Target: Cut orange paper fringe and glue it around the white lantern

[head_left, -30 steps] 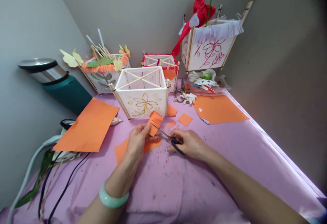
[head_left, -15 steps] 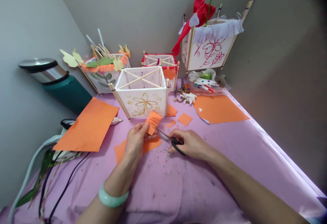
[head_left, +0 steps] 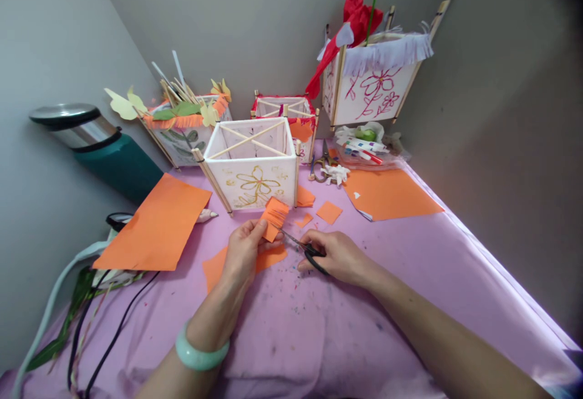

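Between the thumb and fingers of my left hand is a small piece of orange paper with several slits cut along its right edge. My right hand grips black-handled scissors, whose blade tips meet that slit edge. Under my left hand lies a larger orange paper scrap on the purple cloth. Just behind the held paper stands a white box lantern with a yellow flower drawing and crossed sticks on top. A small orange square rests to the right.
Orange sheets lie at left and right. A teal bottle, a stick-filled lantern and a red-trimmed lantern stand behind. A fringed lantern hangs upper right, above bagged markers. Spare scissors lie nearby; cables run left.
Both hands hold nearly the same position. The scissor tips stay at the paper's slit edge, and the view has shifted very slightly.
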Motion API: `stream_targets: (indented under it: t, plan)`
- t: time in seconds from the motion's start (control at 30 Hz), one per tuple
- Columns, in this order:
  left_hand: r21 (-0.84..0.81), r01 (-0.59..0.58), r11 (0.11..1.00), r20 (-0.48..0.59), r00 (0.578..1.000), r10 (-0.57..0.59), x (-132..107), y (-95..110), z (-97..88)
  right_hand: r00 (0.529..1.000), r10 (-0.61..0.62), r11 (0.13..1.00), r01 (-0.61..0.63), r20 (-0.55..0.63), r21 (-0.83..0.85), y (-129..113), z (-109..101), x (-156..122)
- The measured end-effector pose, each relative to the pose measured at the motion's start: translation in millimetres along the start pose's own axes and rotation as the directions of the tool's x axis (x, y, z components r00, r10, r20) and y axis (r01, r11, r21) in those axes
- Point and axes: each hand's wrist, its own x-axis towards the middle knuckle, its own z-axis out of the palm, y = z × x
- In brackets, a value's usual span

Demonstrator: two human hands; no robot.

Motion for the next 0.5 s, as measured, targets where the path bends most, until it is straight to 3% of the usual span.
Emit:
stream_targets:
  t: [0.5]
  plan:
    - [0.010,0.036,0.999,0.004,0.999,-0.036,-1.8,1.5,-0.3,1.000,0.006,1.000,-0.006,-0.010,-0.023,0.6,1.2,0.3]
